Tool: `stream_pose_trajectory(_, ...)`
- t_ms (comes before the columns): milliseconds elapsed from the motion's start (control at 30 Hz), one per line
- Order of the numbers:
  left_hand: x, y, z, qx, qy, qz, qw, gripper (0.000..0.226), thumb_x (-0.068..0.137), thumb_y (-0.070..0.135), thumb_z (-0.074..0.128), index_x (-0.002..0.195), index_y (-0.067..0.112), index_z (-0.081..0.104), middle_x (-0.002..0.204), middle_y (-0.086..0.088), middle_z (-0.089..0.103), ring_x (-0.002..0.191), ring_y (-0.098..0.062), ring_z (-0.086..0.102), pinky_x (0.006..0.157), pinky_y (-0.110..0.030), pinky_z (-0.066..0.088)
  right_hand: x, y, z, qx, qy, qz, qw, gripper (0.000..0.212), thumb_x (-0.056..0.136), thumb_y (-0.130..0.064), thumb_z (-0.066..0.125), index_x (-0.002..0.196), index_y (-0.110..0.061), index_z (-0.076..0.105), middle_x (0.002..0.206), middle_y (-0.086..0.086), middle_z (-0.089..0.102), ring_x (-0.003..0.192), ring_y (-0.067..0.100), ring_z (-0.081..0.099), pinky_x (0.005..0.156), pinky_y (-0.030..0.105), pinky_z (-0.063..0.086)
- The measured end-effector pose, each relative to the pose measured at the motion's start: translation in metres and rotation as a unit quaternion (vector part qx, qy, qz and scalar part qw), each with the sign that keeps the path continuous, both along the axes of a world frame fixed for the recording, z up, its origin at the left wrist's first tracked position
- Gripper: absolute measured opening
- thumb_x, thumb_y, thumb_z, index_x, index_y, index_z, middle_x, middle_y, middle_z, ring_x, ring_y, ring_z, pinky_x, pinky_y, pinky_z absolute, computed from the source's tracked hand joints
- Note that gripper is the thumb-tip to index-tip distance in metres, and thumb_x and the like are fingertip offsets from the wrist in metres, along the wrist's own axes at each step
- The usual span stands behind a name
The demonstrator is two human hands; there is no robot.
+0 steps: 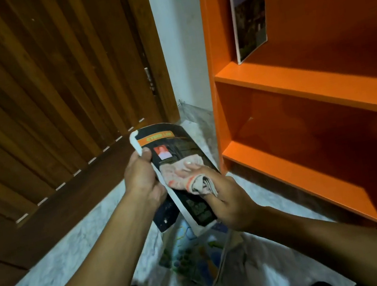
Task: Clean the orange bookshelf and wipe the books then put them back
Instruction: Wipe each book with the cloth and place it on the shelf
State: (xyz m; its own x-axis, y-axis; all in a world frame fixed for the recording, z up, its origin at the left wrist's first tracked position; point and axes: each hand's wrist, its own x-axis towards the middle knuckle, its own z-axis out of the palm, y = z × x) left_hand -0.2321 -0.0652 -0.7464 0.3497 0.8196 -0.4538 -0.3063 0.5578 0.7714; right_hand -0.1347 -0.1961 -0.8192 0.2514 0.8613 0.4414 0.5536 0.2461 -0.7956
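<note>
Pressing a bunched cloth (187,172) flat against a book (179,169), the right hand (227,199) keeps its fingers extended over the rag while the heel of the hand pins the gathered end. The left hand (141,176) curls round the book's left edge near its top, thumb on the cover, apparently bracing it against the push of the wipe. The book is held in the air between both hands, above the floor (86,241), cover turned up towards the camera, which gives the cloth a flat face to run along. Its long axis runs away from the person, top end toward the door (45,79) and slightly left, bottom end near the right wrist. More books (193,260) lie on the floor below, seemingly waiting their turn. To the right stands the shelf (297,78), with one book (248,8) upright against its left wall on the upper board.
</note>
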Motion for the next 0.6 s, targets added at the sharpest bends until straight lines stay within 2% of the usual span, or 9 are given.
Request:
stream_pose_trajectory(100,-0.011,0.016,0.007,0.007,-0.007,0.063,0.998,0.023,0.106,0.019,0.041,0.119,0.013,0.059,0.112,-0.019,0.072,0.1,-0.038,0.071,0.088,-0.069,0.05,0.0,-0.012,0.001,0.004,-0.065,0.058,0.996,0.034,0.087,0.005,0.054,0.116,-0.009,0.064,0.116,-0.001,0.067,0.108,0.006,0.06,0.094,0.016,0.043)
stream_pose_trajectory(167,-0.019,0.026,0.013,0.028,-0.003,0.101,0.994,0.021,0.106,0.02,0.042,0.113,0.014,0.06,0.108,-0.017,0.074,0.095,-0.035,0.073,0.084,-0.067,0.053,0.002,-0.018,-0.007,-0.008,-0.165,0.055,0.985,0.02,0.087,-0.016,0.06,0.106,-0.018,0.062,0.098,-0.006,0.066,0.084,0.001,0.057,0.075,0.009,0.043)
stream_pose_trajectory(200,-0.022,0.029,0.017,0.047,0.0,0.116,0.992,0.02,0.106,0.02,0.041,0.11,0.015,0.06,0.107,-0.016,0.074,0.094,-0.033,0.073,0.084,-0.065,0.054,0.004,-0.019,-0.013,-0.057,-0.167,0.042,0.983,0.021,0.086,-0.027,0.061,0.107,-0.024,0.059,0.097,-0.005,0.066,0.082,0.001,0.059,0.073,0.012,0.046)
stream_pose_trajectory(233,-0.024,0.032,0.02,0.064,0.003,0.126,0.99,0.02,0.106,0.02,0.041,0.111,0.016,0.061,0.107,-0.015,0.074,0.095,-0.031,0.073,0.084,-0.064,0.054,0.004,-0.019,-0.019,-0.109,-0.138,0.018,0.984,0.022,0.086,-0.033,0.06,0.107,-0.029,0.055,0.096,-0.005,0.068,0.084,0.006,0.064,0.074,0.019,0.05)
stream_pose_trajectory(300,-0.028,0.032,0.023,0.102,0.011,0.134,0.986,0.022,0.106,0.02,0.042,0.119,0.015,0.06,0.108,-0.012,0.074,0.097,-0.029,0.073,0.086,-0.061,0.056,0.008,-0.012,-0.03,-0.158,-0.012,-0.076,0.984,0.017,0.092,-0.035,0.053,0.109,-0.033,0.051,0.098,-0.004,0.071,0.087,0.013,0.069,0.076,0.035,0.055)
stream_pose_trajectory(400,-0.026,0.024,0.022,0.154,0.034,0.127,0.979,0.021,0.107,0.019,0.041,0.119,0.017,0.058,0.105,-0.006,0.073,0.098,-0.023,0.071,0.09,-0.053,0.056,0.012,0.001,-0.024,-0.132,0.131,-0.198,0.963,0.034,0.102,-0.029,0.044,0.135,-0.023,0.049,0.125,0.006,0.066,0.106,0.018,0.063,0.091,0.035,0.052)
stream_pose_trajectory(467,-0.018,0.013,0.018,0.173,0.048,0.121,0.976,0.019,0.106,0.019,0.042,0.118,0.019,0.058,0.105,-0.005,0.072,0.099,-0.023,0.07,0.093,-0.051,0.055,0.012,0.005,-0.011,-0.098,0.187,-0.195,0.958,0.041,0.104,-0.025,0.044,0.144,-0.02,0.043,0.139,-0.001,0.056,0.123,0.013,0.055,0.1,0.031,0.047)
stream_pose_trajectory(500,-0.013,0.007,0.015,0.177,0.051,0.117,0.976,0.019,0.106,0.018,0.042,0.118,0.018,0.058,0.106,-0.007,0.072,0.099,-0.025,0.07,0.094,-0.052,0.055,0.009,0.005,-0.004,-0.094,0.198,-0.177,0.959,0.043,0.104,-0.028,0.045,0.145,-0.021,0.041,0.142,-0.004,0.054,0.123,0.01,0.056,0.099,0.03,0.049)
stream_pose_trajectory(600,0.003,-0.009,0.005,0.158,0.048,0.116,0.979,0.02,0.105,0.016,0.043,0.119,0.015,0.058,0.108,-0.013,0.071,0.101,-0.03,0.07,0.092,-0.056,0.055,-0.011,0.001,0.01,-0.108,0.206,-0.065,0.97,0.038,0.099,-0.04,0.053,0.135,-0.028,0.048,0.128,-0.005,0.063,0.102,0.0,0.066,0.079,0.022,0.055)
